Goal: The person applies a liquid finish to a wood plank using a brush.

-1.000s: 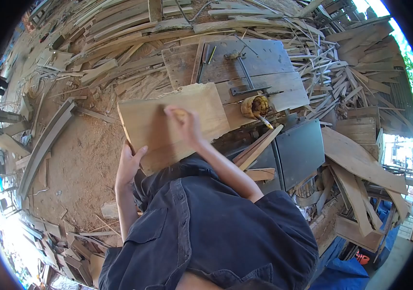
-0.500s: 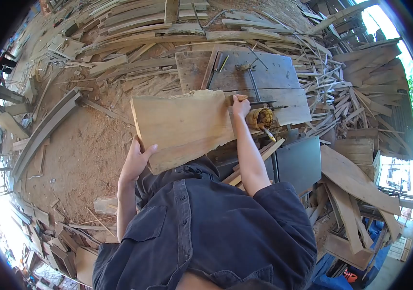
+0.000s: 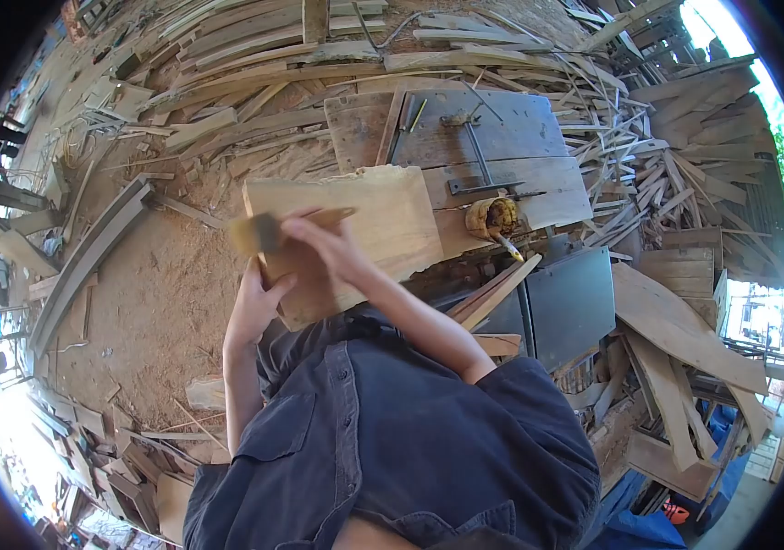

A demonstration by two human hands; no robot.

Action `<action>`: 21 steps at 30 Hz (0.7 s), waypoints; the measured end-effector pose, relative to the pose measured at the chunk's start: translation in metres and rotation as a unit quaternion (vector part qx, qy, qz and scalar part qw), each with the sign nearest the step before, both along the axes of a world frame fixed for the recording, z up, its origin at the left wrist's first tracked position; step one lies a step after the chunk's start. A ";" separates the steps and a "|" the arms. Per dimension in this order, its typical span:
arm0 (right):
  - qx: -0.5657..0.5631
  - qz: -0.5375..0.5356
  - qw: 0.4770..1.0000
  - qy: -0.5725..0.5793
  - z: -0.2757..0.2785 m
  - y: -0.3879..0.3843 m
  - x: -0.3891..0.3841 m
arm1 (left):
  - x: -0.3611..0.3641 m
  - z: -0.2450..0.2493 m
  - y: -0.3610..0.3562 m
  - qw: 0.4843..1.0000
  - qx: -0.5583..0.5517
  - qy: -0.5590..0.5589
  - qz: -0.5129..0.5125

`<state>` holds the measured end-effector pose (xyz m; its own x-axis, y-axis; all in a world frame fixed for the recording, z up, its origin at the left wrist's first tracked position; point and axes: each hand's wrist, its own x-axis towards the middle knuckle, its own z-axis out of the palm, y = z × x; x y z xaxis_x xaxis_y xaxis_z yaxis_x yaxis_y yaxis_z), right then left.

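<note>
A pale wooden board (image 3: 392, 206) with rough, wavy long edges lies in front of me, its right end on the bench. My left hand (image 3: 253, 302) grips its near left end, thumb on top and fingers underneath. Closed around the wooden handle of a wide paintbrush (image 3: 266, 233), my right hand (image 3: 332, 252) is above the left part of the board. The bristles, blurred by motion, reach past the board's left edge. Right of the board stands a yellow, drip-covered pot (image 3: 480, 220) with a stick leaning out of it.
A weathered plank workbench (image 3: 552, 183) carries a metal clamp (image 3: 479, 156) and a thin yellow-black tool (image 3: 419, 115). A grey panel (image 3: 574, 298) stands at the near right. Timber offcuts (image 3: 653, 179) pile up behind and to the right; bare dirt floor (image 3: 158, 293) is at left.
My right hand has swept the paintbrush leftward from the board's right end to its left edge. My left hand keeps its hold on the board.
</note>
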<state>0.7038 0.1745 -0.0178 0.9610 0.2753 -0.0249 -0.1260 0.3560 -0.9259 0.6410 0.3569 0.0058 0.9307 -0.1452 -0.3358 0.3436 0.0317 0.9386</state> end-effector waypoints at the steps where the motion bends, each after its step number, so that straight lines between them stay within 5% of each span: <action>1: 0.030 -0.063 0.997 0.025 -0.016 -0.016 0.008 | 0.002 0.002 0.000 1.000 0.017 0.021 -0.007; 5: -0.104 -0.246 0.964 0.018 -0.088 -0.125 0.045 | -0.004 -0.014 0.003 1.000 0.004 0.022 0.007; 6: -0.221 -0.298 0.928 -0.035 -0.134 -0.170 0.059 | -0.005 -0.016 0.004 1.000 0.003 0.022 0.008; 8: -0.579 -0.379 0.721 0.033 -0.120 -0.212 0.054 | -0.005 -0.018 0.004 1.000 0.013 0.026 0.002; 12: -0.638 -0.439 0.629 0.065 -0.154 -0.218 0.073 | -0.004 -0.011 -0.002 1.000 0.002 0.009 0.003; 14: -0.650 -0.365 0.665 -0.051 -0.136 -0.161 0.079 | -0.004 -0.006 -0.003 0.999 0.035 0.018 -0.002; 15: -0.579 -0.309 0.755 -0.007 -0.113 -0.122 0.079 | -0.004 -0.006 -0.003 0.999 0.037 0.017 -0.002; 16: -0.477 -0.318 0.813 -0.098 -0.073 -0.079 0.065 | -0.003 -0.007 -0.003 0.999 0.035 0.011 -0.004; 17: -0.432 -0.277 0.856 -0.057 -0.029 -0.041 0.054 | -0.004 -0.009 -0.002 0.999 0.033 0.006 -0.006; 19: -0.174 -0.193 0.954 -0.151 0.008 0.010 0.046 | -0.005 -0.013 -0.001 1.000 0.015 0.015 -0.003; 21: -0.166 -0.135 0.965 -0.151 0.026 0.014 0.053 | -0.004 -0.009 0.001 1.000 -0.002 0.023 0.003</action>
<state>0.7566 0.1889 0.0086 0.9740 0.0388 0.2231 0.2226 0.0162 -0.9748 0.6369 0.3578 -0.0030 0.9154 -0.1412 -0.3770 0.3855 0.0368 0.9220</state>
